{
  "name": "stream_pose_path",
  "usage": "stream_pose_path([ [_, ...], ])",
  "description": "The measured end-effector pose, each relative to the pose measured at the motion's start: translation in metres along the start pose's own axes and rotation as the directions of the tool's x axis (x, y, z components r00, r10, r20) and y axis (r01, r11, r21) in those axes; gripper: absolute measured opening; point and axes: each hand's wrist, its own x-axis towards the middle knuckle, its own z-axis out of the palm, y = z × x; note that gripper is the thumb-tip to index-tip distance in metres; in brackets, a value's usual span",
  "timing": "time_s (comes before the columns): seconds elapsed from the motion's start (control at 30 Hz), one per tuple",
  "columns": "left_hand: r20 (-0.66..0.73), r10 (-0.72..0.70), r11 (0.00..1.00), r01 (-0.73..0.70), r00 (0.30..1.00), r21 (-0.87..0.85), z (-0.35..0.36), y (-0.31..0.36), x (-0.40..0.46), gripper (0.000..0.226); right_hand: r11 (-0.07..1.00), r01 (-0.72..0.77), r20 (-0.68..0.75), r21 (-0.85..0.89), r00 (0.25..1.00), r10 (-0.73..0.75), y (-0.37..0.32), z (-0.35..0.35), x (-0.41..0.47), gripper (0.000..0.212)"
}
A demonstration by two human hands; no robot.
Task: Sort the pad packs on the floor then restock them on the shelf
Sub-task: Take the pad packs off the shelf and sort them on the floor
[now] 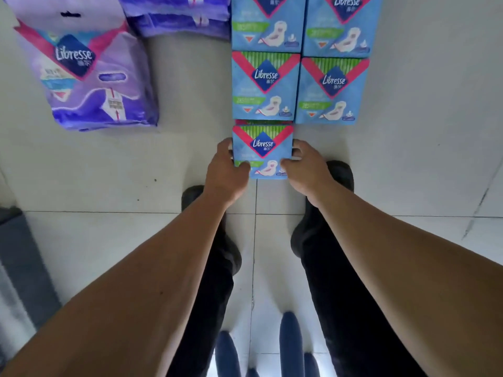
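Two bare hands hold one square light-blue plastic pad pack [262, 151] from either side, low over the pale tiled floor [109, 172] just ahead of the person's dark shoes; the left hand [226, 172] has its thumb laid across the pack's lower left corner with the fingers wrapped round the left edge, and the right hand [304, 170] mirrors it on the right edge, so each grip is closed on the pack; the pack's face carries a pink-edged V, a dark-blue diamond badge reading Libresse, a green ribbed band along its top and a drawing of a white pad near the bottom; a strip of red and green shows just beyond its far edge, though whether that is another pack underneath cannot be told; directly beyond it lie four matching light-blue pad packs [299, 58] in a tidy two-by-two block, edges touching, the nearest left one almost touching the held pack; well apart to the left lies a large soft purple pad pack [92, 77] with the same badge, tilted, and behind it more purple packs [179, 17] cut off by the top of the view; dark trouser legs [343, 295] run down the middle
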Motion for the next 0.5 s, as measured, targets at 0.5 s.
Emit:
stream_pose_path([
  [0.5,0.046,-0.062,0.996,0.059,0.997,0.066,-0.009,0.014,0.003,0.057,0.994,0.027,0.008,-0.109,1.000,-0.026,-0.016,-0.005,-0.005,0.032],
])
